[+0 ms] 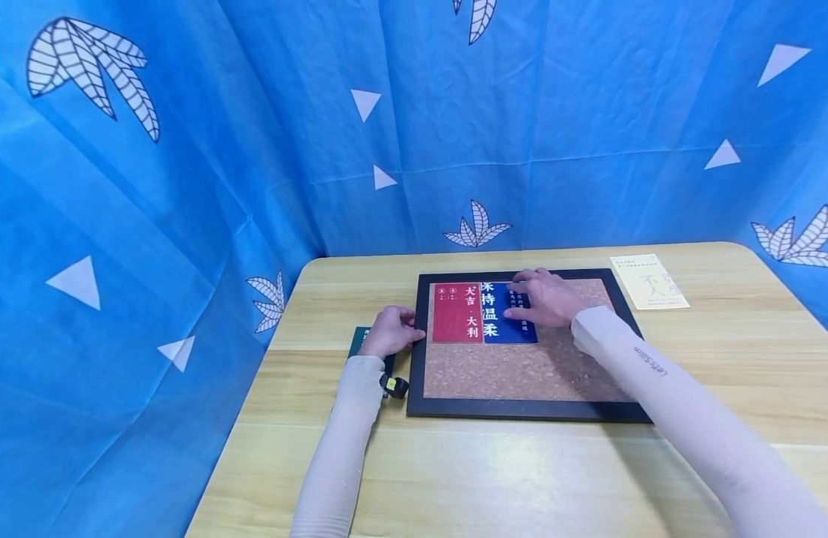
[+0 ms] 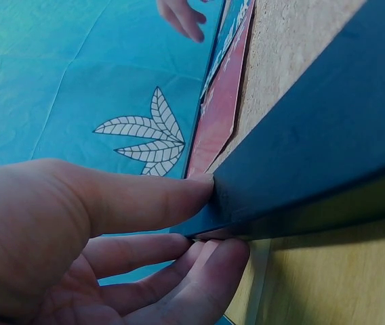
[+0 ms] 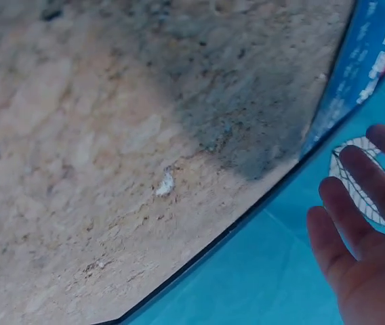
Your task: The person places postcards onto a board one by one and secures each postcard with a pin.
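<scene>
A cork board (image 1: 481, 373) with a black frame lies on the table. On its upper left sit a red card (image 1: 454, 321) and a blue card (image 1: 504, 332), side by side, both with white characters. My left hand (image 1: 390, 332) pinches the frame's left side; in the left wrist view its thumb is on the frame's face and its fingers (image 2: 213, 277) are against the outer edge. Over the blue card's right part is my right hand (image 1: 551, 299), fingers spread and holding nothing; it hides some of the card. Contact with the card cannot be told.
A dark green card (image 1: 359, 340) lies left of the board, partly under my left hand and wrist. Beyond the frame's upper right corner is a cream card (image 1: 646, 288). A blue patterned curtain (image 1: 427, 112) hangs behind the wooden table (image 1: 468, 478) and along its left side.
</scene>
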A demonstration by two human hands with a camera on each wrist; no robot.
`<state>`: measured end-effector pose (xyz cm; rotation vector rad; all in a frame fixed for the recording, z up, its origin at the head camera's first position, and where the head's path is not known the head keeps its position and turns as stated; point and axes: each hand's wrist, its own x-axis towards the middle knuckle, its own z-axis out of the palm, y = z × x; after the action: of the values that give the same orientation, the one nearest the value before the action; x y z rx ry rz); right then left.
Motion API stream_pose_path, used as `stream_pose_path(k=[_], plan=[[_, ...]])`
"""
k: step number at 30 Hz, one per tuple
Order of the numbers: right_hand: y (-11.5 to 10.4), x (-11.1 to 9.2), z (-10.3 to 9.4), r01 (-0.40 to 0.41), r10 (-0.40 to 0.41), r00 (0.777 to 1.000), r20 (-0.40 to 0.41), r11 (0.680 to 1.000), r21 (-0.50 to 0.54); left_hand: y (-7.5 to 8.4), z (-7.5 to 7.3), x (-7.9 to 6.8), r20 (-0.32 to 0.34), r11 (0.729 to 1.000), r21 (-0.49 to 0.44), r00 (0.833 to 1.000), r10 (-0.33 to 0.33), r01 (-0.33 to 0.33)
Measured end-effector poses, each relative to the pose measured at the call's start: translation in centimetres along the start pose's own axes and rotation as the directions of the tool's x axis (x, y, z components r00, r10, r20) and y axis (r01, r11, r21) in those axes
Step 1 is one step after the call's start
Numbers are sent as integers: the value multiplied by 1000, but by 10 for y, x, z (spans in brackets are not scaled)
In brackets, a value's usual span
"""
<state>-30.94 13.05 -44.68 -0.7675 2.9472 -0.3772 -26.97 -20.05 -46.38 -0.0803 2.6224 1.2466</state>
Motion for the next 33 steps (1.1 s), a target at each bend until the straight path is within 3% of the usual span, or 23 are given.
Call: stream_pose_path(k=[7,16,25,33], plan=[[11,-17,-21,-69,90,990,-108,981,181,0,0,1,0,1000,2,1000,-8,8],[48,-48,-49,-142,206,952,-228,953,269,0,1,0,2,1000,7,1000,-6,6],[78,-72,-67,-237,327,895,-302,925,297,-2,1,-1,0,1000,14,1000,9,-9],[111,-91,-72,-384,487,828,-276,853,354,-1,0,-2,-3,1000,22,1000,6,-5]])
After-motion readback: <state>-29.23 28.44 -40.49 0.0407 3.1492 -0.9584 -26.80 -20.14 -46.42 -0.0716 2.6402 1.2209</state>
